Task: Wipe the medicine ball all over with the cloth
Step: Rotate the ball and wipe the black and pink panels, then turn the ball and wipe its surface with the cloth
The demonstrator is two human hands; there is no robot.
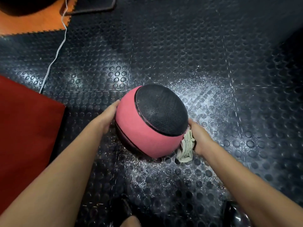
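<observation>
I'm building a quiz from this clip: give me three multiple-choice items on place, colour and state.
1. Where is the bunched pale cloth?
A on top of the ball
B low at the ball's right side
C on the red mat

2. The round medicine ball is:
A pink and black
B blue and white
C all green

3. The left hand:
A grips the cloth
B hangs free
C rests flat on the ball

B: the right hand holds it there.
A: pink band, black cap.
C: straight fingers lie against its left side.
</observation>
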